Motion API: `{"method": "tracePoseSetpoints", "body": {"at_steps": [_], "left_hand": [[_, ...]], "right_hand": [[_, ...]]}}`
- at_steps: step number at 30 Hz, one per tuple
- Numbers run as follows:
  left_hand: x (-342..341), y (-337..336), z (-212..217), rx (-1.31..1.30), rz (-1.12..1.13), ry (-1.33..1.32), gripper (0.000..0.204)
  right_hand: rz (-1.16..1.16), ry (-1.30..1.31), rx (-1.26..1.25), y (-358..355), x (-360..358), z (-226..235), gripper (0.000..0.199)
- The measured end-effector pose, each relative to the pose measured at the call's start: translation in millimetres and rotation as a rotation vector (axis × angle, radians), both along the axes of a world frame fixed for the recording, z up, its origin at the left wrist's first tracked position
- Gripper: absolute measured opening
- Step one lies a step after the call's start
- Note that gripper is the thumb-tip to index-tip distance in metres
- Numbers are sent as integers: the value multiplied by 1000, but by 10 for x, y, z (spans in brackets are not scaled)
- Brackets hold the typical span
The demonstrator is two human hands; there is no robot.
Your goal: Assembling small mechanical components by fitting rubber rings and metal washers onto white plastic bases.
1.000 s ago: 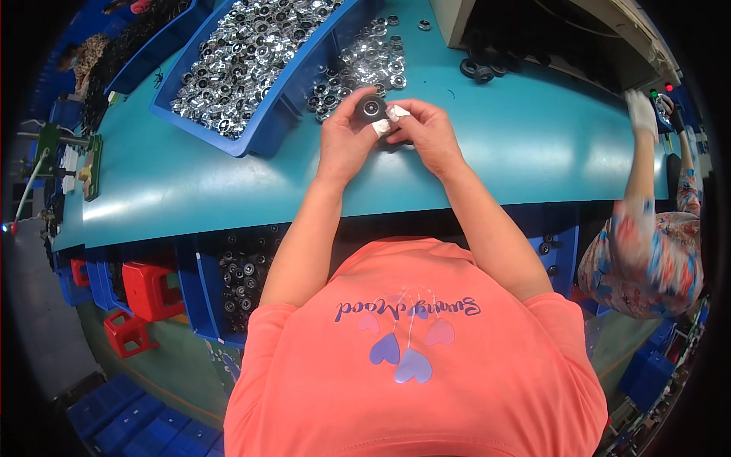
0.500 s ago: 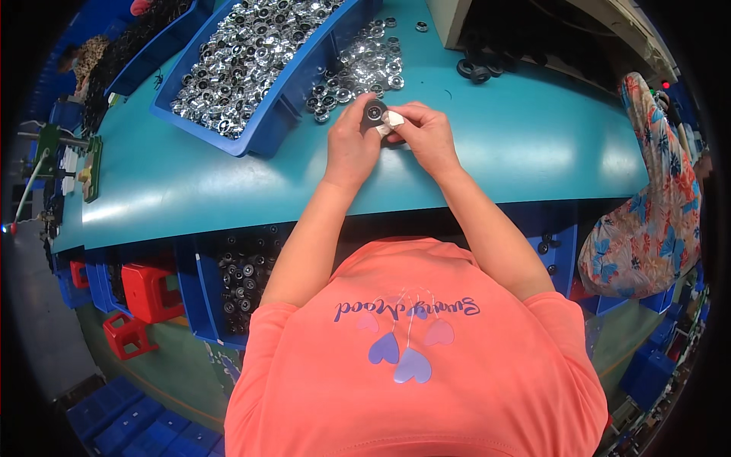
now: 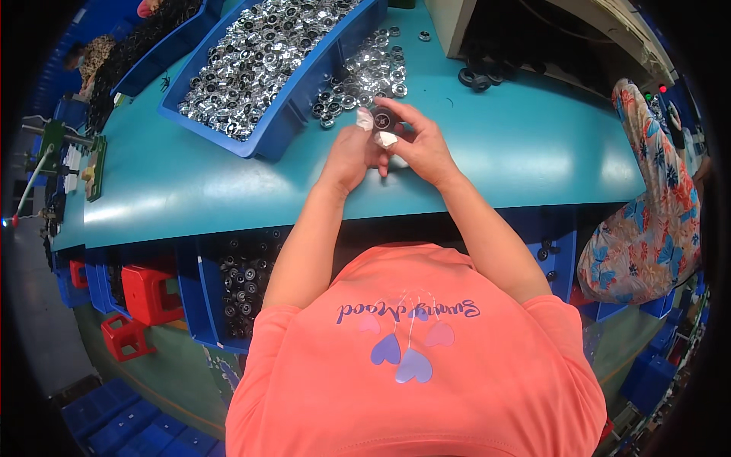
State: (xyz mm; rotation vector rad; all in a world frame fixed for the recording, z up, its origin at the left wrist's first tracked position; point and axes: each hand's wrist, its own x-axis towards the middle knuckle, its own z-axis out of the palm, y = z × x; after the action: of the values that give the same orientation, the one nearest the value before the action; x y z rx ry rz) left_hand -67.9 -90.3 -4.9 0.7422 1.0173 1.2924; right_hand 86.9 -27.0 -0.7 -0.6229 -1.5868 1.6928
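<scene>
A small round black wheel (image 3: 384, 119) with a pale ring on its face is held up between both hands above the table. The index finger and thumb of my right hand (image 3: 428, 148) curve around its right side, the thumb bearing a white wrap. My left hand (image 3: 350, 156) is closed at the wheel's left edge, with a white-wrapped thumb against it. Some left fingers curl below, slightly blurred. Just beyond the hands lies a loose pile of clear and silver wheels (image 3: 373, 72) with dark centres.
A blue bin (image 3: 263, 145) heaped with similar wheels stands left on the teal table (image 3: 533, 152). Black wheels (image 3: 481, 79) lie by a beige machine housing (image 3: 449, 23) at right. Below the table edge is a blue crate (image 3: 199, 305) of dark wheels; red stools (image 3: 148, 293) stand left.
The wheel has turned and shifted slightly right. My right fingers have spread around it, and my left hand has moved lower, its white-wrapped thumb now showing at the wheel's left.
</scene>
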Motion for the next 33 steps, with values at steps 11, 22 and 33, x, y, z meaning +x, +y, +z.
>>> {"method": "tracePoseSetpoints", "body": {"at_steps": [11,22,33], "left_hand": [[-58,25,26,-61,-54,-72,71],[-530,-949,105,154,121,-20,59],[-1408,-3269,177,-775,238,1339,55]], "right_hand": [[0,50,-113,4,-21,22,51],[75,-283,337,148,279,303,49],[-591,-875,709,1318,1198,-22,36]]}}
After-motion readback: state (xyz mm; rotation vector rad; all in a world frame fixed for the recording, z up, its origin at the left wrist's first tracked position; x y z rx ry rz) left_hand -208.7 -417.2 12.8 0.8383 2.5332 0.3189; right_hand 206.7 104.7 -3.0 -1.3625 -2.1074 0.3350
